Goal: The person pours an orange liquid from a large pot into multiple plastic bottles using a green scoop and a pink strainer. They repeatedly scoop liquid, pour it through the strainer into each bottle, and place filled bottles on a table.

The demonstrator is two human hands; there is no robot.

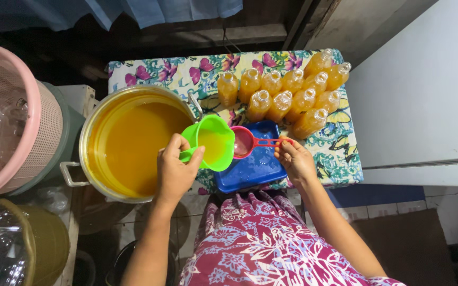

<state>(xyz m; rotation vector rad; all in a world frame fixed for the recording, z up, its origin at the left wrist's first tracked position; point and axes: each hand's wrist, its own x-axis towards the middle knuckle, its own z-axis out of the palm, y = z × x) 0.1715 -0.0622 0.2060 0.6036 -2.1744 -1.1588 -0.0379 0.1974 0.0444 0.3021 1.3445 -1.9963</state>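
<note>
Her left hand (175,170) has its fingers clamped on the handle of a green jug (214,142) of orange liquid, tipped over a red strainer (244,142) whose handle her right hand (296,160) pinches, above the blue tray (255,168) at the counter's (340,153) near edge, beside the big pot (128,143).

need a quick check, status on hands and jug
Left hand holds green jug of orange liquid. Right hand holds red strainer over blue tray. Nothing blocking.
</note>
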